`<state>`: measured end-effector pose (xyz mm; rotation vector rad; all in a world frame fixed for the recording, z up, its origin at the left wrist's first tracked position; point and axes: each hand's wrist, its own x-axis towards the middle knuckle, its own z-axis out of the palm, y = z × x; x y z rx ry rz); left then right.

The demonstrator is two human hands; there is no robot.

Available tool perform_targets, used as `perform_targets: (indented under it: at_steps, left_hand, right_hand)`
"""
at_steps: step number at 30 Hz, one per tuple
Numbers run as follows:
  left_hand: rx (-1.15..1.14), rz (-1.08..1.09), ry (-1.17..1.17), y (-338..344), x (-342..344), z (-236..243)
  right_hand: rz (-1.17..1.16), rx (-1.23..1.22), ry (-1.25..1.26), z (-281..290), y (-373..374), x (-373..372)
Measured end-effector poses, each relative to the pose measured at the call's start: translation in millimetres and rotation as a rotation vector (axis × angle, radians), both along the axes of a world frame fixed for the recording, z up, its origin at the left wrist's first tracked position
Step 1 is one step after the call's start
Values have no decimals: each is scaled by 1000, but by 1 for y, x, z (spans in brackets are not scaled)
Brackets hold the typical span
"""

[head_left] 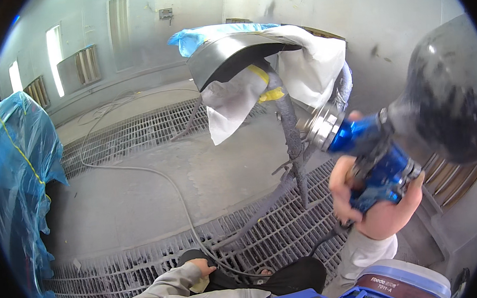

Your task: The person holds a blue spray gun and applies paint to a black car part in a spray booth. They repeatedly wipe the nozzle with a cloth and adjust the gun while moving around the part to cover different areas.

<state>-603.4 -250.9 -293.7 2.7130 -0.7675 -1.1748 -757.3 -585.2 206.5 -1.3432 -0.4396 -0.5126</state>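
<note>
My right hand [379, 216] grips a blue spray gun [388, 171] by its handle, fingers wrapped round it. Its silver nozzle end [324, 128] points left toward a stand. A large, dark, see-through paint cup [441, 94] is attached to the gun. On the stand lies a curved grey panel [236, 54], partly covered by white masking sheet [313, 64] and blue film [193, 39]. Yellow tape [271, 95] is stuck to the stand's padded leg [289, 128]. My left hand [204, 265] is low, by my dark-trousered leg; most of its fingers are hidden.
A grey hose [165, 180] snakes over the floor to my feet; a dark hose [320, 242] runs down from the gun. Metal floor grating [119, 276] lies around me. Blue film [21, 160] drapes a large object at left. A filter cartridge [400, 279] shows at the bottom.
</note>
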Motion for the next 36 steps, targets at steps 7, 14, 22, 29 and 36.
perform_targets:
  at_steps: [7,14,22,29,36]
  left_hand:
    - [142,165,12,28,6,39]
    - [299,220,73,47,-3,60]
    - [323,234,47,56,-10,40]
    - [255,314,114,81,-18,37]
    - [277,412,15,104,-35,36]
  right_hand:
    - [-530,17,-44,0,-7,-3]
    - [-283,87,-52,-10,-11,5]
    - [-50,282,8,-44,-11,23]
    - [204,275,93,-74,-24,35]
    - [444,518,-94,-86,-42,75]
